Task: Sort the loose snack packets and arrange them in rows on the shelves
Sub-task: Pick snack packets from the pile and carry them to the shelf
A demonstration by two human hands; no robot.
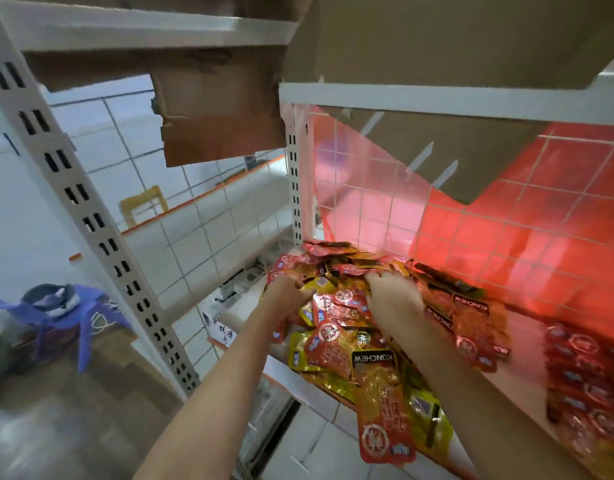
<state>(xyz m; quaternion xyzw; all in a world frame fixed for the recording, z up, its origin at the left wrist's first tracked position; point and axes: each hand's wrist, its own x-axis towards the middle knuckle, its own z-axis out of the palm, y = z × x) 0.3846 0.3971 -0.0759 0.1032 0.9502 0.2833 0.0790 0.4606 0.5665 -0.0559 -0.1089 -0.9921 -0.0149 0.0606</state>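
A loose heap of red and yellow snack packets (pixel 347 344) lies on the white shelf (pixel 291 379), some hanging over its front edge. My left hand (pixel 284 292) and my right hand (pixel 392 294) are both buried in the far part of the heap, fingers curled down into the packets and partly hidden by them. A tidier stack of red packets (pixel 586 382) lies at the right end of the shelf. One red packet (pixel 385 434) droops over the front edge, nearest to me.
A wire grid back panel (pixel 489 216) with red plastic sheet behind it closes the shelf's rear. The upper shelf (pixel 437 98) carries cardboard boxes (pixel 222 109). A slotted white upright (pixel 90 216) stands at the left, with a blue stool (pixel 73 306) on the floor below.
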